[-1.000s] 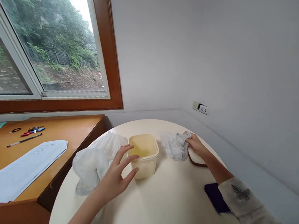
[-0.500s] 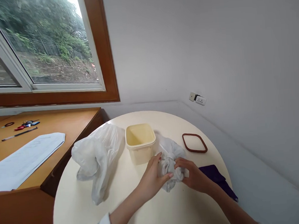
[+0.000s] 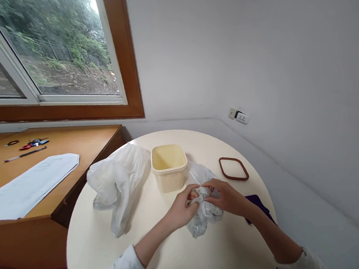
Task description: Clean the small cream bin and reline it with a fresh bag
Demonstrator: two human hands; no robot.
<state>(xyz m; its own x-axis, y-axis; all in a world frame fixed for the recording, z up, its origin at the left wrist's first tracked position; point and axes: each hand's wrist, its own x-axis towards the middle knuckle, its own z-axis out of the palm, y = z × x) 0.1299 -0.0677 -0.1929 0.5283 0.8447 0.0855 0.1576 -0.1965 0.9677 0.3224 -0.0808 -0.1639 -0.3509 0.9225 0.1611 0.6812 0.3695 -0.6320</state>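
Note:
A knotted white plastic bag [image 3: 205, 216] lies near the middle of the round table. My left hand [image 3: 182, 206] pinches the gathered plastic at its left side, fingers bent around it. From the right, my right hand [image 3: 225, 195] grips the same bunched part, with thumb and forefinger close to the left fingertips. Just behind the hands stands a cream square plastic container [image 3: 169, 168], upright with its top uncovered. Part of the bag spreads behind my hands, beside the container. What the bag holds, if anything, I cannot make out.
On the round table [image 3: 163, 258] lie another crumpled white plastic bag [image 3: 121, 179] at left, a brown rounded-square ring [image 3: 234, 168] and a dark purple cloth-like piece [image 3: 260, 206] at right. A wooden desk [image 3: 84, 137] at left bears papers [image 3: 32, 185] and a pen [image 3: 25, 154].
My two hands have come closer together on the bag's knot, with the right hand shifted up and inward. The right forearm now covers more of the purple piece. The view has shifted slightly.

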